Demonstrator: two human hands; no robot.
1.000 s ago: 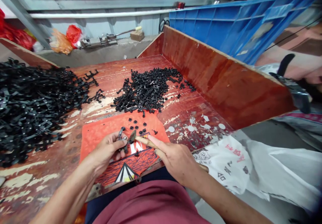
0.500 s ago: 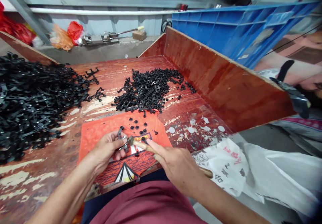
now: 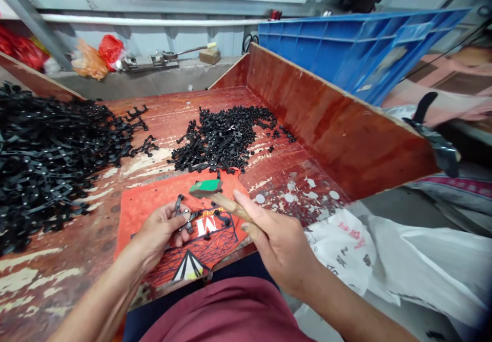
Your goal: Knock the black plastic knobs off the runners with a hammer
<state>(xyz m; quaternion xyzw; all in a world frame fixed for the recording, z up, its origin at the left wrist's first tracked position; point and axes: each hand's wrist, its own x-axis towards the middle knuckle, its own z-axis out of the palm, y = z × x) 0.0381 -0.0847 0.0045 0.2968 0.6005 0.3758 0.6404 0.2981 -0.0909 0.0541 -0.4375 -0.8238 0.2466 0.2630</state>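
Note:
My left hand (image 3: 166, 227) pinches a small black jointed linkage (image 3: 187, 220) with a shiny round rivet, low over an orange printed cloth (image 3: 142, 203). Wrapped round a wooden handle, my right hand (image 3: 277, 237) grips a hammer (image 3: 207, 188) whose head has a green face. The hammer head is raised above the cloth, just up and right of the linkage and apart from it. Beneath the hammer lie a few small black studs (image 3: 226, 222), partly hidden by its handle.
A pile of black pins and links (image 3: 226, 137) lies mid-table, and a bigger heap of black linkages (image 3: 42, 157) fills the left. A wooden side board (image 3: 330, 121) bounds the right, with a blue crate (image 3: 338, 49) behind it. A white sack (image 3: 346, 249) hangs at the near right.
The hammer has lifted up from the linkage, its head now turned so the green face shows. My left hand stays nearly in place with the linkage. The view has shifted slightly.

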